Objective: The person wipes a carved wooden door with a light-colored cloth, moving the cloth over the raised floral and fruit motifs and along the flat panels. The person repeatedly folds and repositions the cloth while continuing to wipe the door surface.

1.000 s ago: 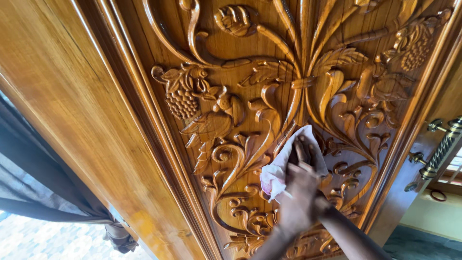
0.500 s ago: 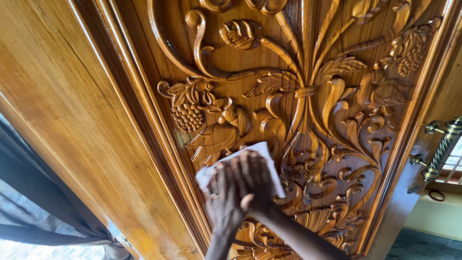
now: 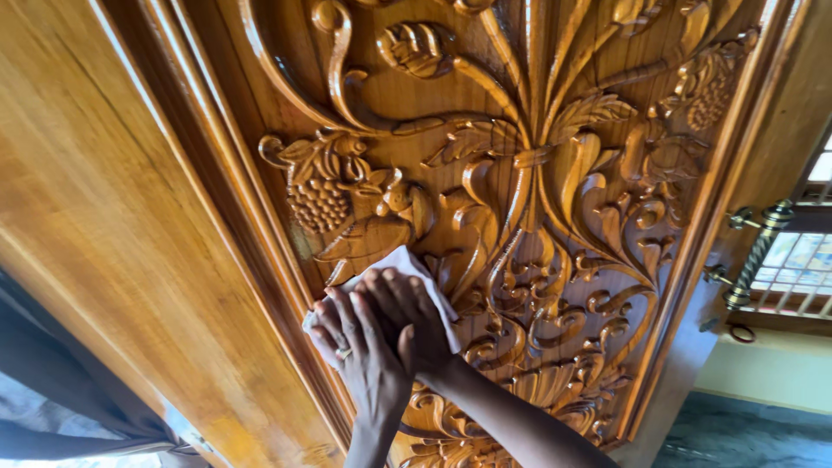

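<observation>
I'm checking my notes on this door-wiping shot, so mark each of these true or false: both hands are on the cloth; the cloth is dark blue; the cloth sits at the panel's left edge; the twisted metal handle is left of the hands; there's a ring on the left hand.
1. Both hands press the cloth: true, left hand and right hand overlap on it.
2. The cloth is dark blue: false, it is white.
3. The cloth sits near the left edge of the carved panel: true.
4. The twisted metal handle is left of the hands: false, it is far right.
5. The left hand wears a ring: true.
</observation>
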